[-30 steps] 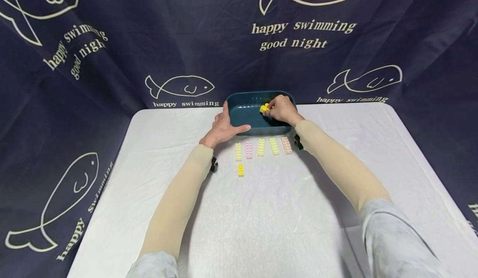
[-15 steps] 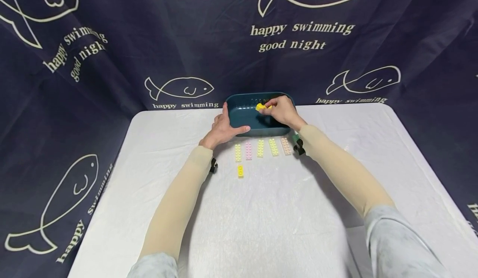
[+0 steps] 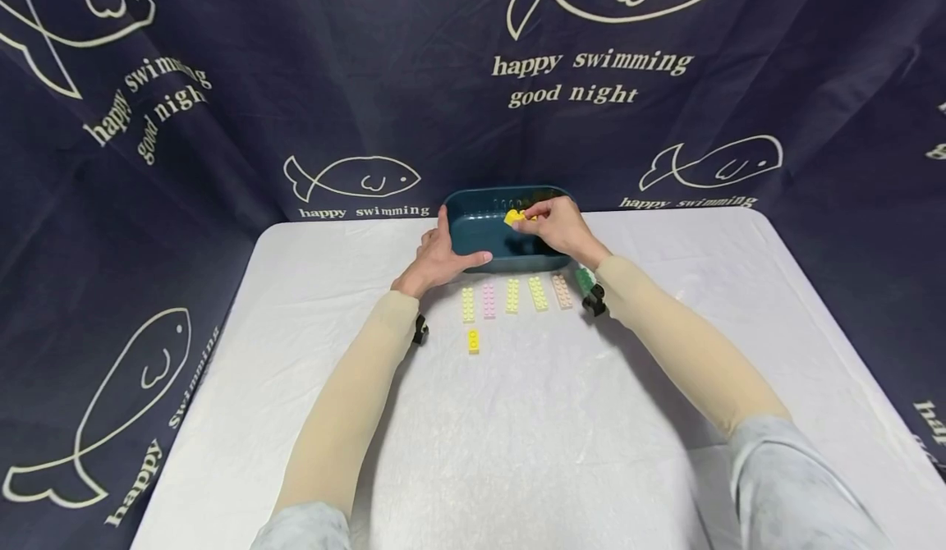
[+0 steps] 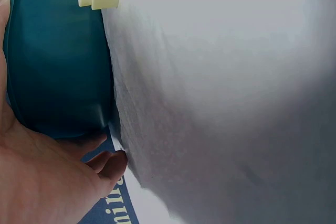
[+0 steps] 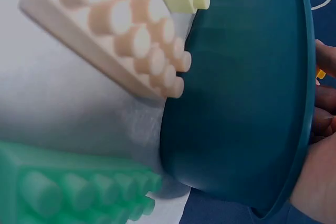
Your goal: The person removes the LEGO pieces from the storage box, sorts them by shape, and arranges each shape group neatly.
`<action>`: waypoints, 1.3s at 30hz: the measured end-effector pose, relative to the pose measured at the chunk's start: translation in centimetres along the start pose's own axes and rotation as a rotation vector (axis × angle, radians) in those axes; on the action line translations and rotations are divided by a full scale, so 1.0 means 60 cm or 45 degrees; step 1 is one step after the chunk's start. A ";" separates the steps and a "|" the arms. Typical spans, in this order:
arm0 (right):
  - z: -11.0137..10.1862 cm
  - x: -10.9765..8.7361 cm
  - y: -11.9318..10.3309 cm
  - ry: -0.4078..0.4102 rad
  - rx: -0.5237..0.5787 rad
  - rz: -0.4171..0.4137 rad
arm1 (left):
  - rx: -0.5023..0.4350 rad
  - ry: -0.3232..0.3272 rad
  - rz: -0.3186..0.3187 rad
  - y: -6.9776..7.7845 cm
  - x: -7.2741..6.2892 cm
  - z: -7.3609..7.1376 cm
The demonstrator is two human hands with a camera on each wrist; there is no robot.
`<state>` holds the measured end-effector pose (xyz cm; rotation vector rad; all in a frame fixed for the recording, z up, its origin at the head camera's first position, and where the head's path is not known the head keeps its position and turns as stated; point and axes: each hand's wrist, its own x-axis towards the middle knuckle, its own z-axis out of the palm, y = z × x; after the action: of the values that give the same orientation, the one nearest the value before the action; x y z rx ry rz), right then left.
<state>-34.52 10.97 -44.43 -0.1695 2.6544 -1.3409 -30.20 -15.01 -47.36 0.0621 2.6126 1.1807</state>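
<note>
Right hand [image 3: 562, 226]: brought slightly toward the left end over the bin, with the forearm swung outward; the thumb and fingertips are drawn together in a pinch on yellow building-brick material.
Held yellow brick [image 3: 512, 217]: carried a little leftward over the half second before last, then kept at nearly the same spot; it is seen over the interior of the dark teal bin [image 3: 517, 263]. Whether one brick or two are pinched cannot be told — the middle is covered by a finger — nor can contact with the bin's floor.
Left hand [image 3: 434, 259]: kept at the bin's left end; thumb and index finger are spread wide, laid along the near wall and the end, so the bin is seemingly being steadied. The other fingers are seen loosely bent in the left wrist view.
Green brick [image 3: 585, 280]: largely hidden a second ago, now uncovered beside the right wrist.
Row before the bin: unchanged; from left, a pale yellow brick [image 3: 468, 304], a pink brick [image 3: 489, 300], two more pale yellow bricks [image 3: 512, 296] [image 3: 537, 294] and a peach brick [image 3: 562, 291] are laid out apart.
Small yellow brick [image 3: 474, 341]: left untouched on the white tablecloth [image 3: 547, 427], nearer the person than the row.
Meaning: judged as a handling step under way — the grip has been kept and no release is shown.
</note>
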 end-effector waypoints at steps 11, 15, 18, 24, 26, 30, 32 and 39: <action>-0.001 -0.031 -0.001 0.002 0.012 -0.038 | -0.013 0.005 0.008 0.000 0.000 0.000; -0.002 -0.047 -0.006 0.007 0.027 -0.052 | -0.005 0.007 0.006 -0.001 0.002 0.000; -0.004 -0.059 -0.007 0.007 0.041 -0.060 | -0.006 0.012 0.010 0.000 0.002 0.000; -0.004 -0.087 -0.011 -0.010 0.040 -0.046 | -0.007 0.015 0.013 -0.002 0.003 0.002; -0.003 -0.097 -0.013 -0.022 0.040 -0.050 | -0.006 0.011 0.011 -0.002 0.003 0.002; 0.001 -0.117 -0.017 -0.038 0.049 -0.059 | 0.000 0.011 0.016 -0.001 0.002 0.001; 0.004 -0.127 -0.020 -0.047 0.050 -0.048 | 0.005 0.011 0.018 0.000 0.001 0.001; 0.013 -0.160 -0.028 -0.042 0.019 -0.037 | 0.013 0.003 0.006 0.001 0.000 0.001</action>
<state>-24.92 11.07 -42.63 -0.2275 2.6235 -1.3546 -30.17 -14.91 -47.34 0.0685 2.6220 1.1703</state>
